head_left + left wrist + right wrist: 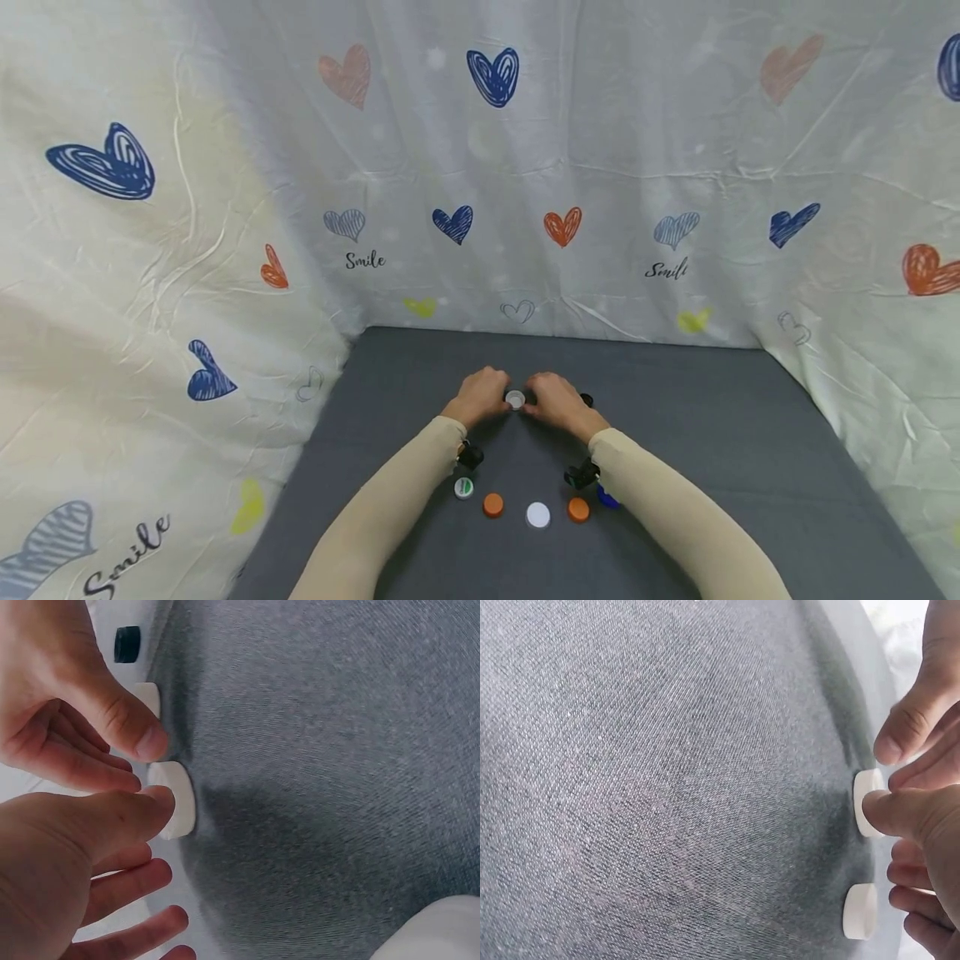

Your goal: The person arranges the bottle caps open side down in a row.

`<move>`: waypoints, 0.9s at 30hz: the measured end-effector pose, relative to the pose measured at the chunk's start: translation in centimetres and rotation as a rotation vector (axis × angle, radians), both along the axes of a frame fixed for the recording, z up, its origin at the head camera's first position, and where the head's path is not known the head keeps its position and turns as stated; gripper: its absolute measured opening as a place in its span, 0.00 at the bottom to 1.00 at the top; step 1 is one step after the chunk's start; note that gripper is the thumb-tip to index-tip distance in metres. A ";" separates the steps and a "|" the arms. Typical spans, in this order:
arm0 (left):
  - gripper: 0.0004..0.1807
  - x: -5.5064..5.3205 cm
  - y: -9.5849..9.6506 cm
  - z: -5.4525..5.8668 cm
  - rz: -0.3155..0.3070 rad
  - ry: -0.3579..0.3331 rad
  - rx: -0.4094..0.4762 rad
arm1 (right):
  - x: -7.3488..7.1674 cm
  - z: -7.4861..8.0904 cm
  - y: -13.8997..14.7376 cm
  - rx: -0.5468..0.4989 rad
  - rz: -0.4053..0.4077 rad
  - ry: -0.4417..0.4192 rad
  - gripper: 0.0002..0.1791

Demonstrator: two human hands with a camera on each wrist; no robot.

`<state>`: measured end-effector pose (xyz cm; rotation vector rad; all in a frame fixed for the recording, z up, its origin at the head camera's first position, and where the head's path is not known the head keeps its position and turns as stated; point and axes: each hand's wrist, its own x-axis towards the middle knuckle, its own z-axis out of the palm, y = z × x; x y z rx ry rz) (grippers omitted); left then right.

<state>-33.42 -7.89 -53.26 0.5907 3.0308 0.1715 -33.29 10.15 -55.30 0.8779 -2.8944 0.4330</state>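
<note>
A white bottle cap (pixel 515 400) lies on the grey cloth between the two hands in the head view. My left hand (pixel 482 395) is at its left side and my right hand (pixel 557 403) at its right. In the left wrist view the left thumb overlaps the cap (pixel 180 801), with the other left fingers spread behind. Seen from the right wrist, the right thumb (pixel 889 812) lies across the same cap (pixel 864 787). Whether each thumb presses it or only hovers is hard to tell. Another white cap (pixel 860 911) stands beside the right hand.
A black cap (pixel 587 400) sits just right of the right hand. Nearer lie a white-and-green cap (pixel 463 488), two orange caps (pixel 492 505), a white cap (pixel 537 515) and a blue cap (pixel 607 498) partly under the right sleeve. Heart-printed curtains (pixel 510 167) enclose the table.
</note>
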 end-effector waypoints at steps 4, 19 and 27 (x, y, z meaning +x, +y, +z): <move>0.11 -0.2 0.0 -0.7 0.012 -0.003 -0.021 | -0.1 -0.5 -0.2 0.008 -0.015 -0.021 0.15; 0.11 0.0 -0.1 -1.6 0.006 0.057 0.028 | 0.1 -1.0 -0.2 -0.030 0.002 -0.025 0.10; 0.08 0.1 -0.5 -1.0 -0.006 0.075 0.054 | 0.3 -0.1 0.2 -0.038 -0.003 0.008 0.13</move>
